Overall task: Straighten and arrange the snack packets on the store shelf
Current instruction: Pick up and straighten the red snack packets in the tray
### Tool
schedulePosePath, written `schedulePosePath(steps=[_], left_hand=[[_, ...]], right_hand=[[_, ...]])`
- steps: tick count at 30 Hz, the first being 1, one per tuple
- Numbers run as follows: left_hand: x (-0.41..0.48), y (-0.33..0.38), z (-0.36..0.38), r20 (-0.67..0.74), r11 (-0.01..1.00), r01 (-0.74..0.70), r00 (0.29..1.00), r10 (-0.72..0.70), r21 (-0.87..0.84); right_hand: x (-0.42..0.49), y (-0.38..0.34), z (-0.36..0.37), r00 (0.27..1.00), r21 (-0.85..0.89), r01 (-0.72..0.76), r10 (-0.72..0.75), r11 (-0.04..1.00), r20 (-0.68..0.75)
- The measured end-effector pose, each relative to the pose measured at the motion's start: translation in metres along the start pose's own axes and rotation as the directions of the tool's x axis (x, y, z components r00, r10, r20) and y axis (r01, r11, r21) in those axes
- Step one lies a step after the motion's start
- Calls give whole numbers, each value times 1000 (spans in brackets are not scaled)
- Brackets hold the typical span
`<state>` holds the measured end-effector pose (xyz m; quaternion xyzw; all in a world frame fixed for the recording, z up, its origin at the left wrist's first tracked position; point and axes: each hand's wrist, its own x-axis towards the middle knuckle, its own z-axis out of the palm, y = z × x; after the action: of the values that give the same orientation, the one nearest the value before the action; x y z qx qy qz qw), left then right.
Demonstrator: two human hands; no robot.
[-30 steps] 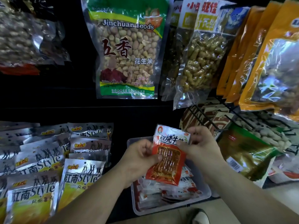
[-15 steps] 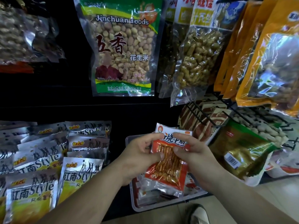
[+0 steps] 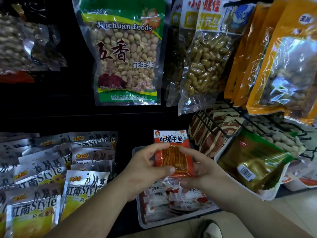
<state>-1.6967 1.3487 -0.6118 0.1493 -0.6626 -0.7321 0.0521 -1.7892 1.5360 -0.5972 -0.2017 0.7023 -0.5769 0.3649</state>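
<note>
Upper centre of frame: large peanut bag [image 3: 127,54], hanging just above the work zone; likely to swing or come off its hook on any high lift of the forearms. Upper right: orange bags [image 3: 283,57], crowded and overlapping; same hazard on a reach to the right. Lower left: silver packets [image 3: 37,186] in overlapping rows, slick foil; prone to sliding out of line under a brush from the left forearm, close over them. Lower centre: clear tray [image 3: 171,222], loosely heaped with red-and-white packets, front rim apparently near the shelf edge; judged liable to tip or shed packets under downward pressure at the front. Centre of frame, above the tray: red snack packet [image 3: 173,157], upright, label toward the camera, held off the heap. Left hand [image 3: 145,169] pinching the packet's left side, thumb across the lower front. Right hand [image 3: 205,170] gripping the right side, fingers [image 3: 186,150] curled onto the front. Glossy film, hence possible slip during a regrip or a one-handed release; possible crushing of the strips inside from too hard a pinch. On setting down: likely to fall flat or skew among the loose heap. Not yet placed.
</note>
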Motion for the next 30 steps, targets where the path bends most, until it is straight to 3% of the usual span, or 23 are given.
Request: schedulePosePath(steps=[2,4,6,9,12,16,22,26,30], left_hand=[[0,2,3,-61,1000,-4,998,5,17],[1,3,5,-108,997,-16,994,24,75],[2,3,10,-80,987,-61,994,74,148],[0,3,24,50,981,-108,994,101,164],[-1,3,25,96,988,-65,994,51,140],[5,1,12,-108,968,-67,990,95,242],[3,-5,13,-33,985,89,995,-95,-146],[3,-1,15,-123,996,16,992,-27,-88],[0,0,13,-35,997,42,998,-45,-72]], right_hand=[[1,1,1,999,-61,15,-18,998,-43],[1,-2,5,977,-217,92,-131,972,-170],[5,-1,8,952,-277,156,-219,948,-213],[3,-5,15,967,-40,205,-209,978,-145],[5,-1,11,952,-6,226,-222,974,-210],[7,5,0,963,82,148,-125,986,-237],[6,1,1,985,171,119,-94,978,-144],[7,-2,4,978,102,139,-121,985,-172],[10,-1,6,942,-59,172,-182,983,-283]])
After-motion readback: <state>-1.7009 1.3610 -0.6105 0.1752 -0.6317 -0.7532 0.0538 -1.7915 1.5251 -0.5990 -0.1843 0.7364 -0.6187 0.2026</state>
